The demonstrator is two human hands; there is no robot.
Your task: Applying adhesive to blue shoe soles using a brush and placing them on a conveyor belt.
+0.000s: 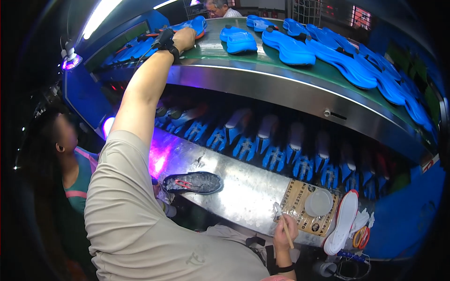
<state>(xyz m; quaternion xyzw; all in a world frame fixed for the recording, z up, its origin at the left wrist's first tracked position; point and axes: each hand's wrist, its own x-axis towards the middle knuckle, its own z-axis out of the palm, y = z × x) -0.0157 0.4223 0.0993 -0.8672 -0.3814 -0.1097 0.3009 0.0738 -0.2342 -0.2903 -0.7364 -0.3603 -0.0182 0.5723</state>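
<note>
My left arm stretches up to the upper conveyor (206, 55). There my left hand (184, 39) is closed at the near edge of a blue shoe sole with an orange rim (200, 27); its fingertips are partly hidden. Low at the right, my right hand (284, 232) grips a brush with a wooden handle (287, 231), whose pale bristles point up and away. Just beyond the brush, a translucent round tub (318, 203) stands on a taped brown cardboard sheet (295, 199). A dark shoe upper (192, 183) with red detail lies on the metal bench (234, 196), left of the cardboard.
Several blue soles (288, 47) lie along the upper conveyor. Beneath it, blue-and-white shoe parts (246, 147) stand in a row. A white sole with red edging (342, 222) and orange scissors handles (361, 237) are at right. Co-workers are at left (77, 173) and far behind (220, 8).
</note>
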